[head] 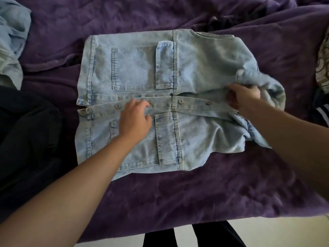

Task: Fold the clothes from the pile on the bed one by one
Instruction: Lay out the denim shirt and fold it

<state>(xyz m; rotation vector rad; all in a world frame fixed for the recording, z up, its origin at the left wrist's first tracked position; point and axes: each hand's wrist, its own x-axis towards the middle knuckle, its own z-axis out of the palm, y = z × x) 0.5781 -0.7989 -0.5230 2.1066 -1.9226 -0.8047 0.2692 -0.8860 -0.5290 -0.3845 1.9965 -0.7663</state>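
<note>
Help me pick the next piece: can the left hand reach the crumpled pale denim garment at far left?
Probably yes: the left hand rests free on the pale denim jacket; only purple blanket before the crumpled garment.

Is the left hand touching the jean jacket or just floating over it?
Touching. The head view shows the left hand resting on the denim jacket beside its buttons, with no gap under it.

At the bottom of the view a pale floor [276, 232] shows, brighter on the right side. The person's legs [213, 236], in what seem to be dark trousers, stand on it, slightly apart.
</note>
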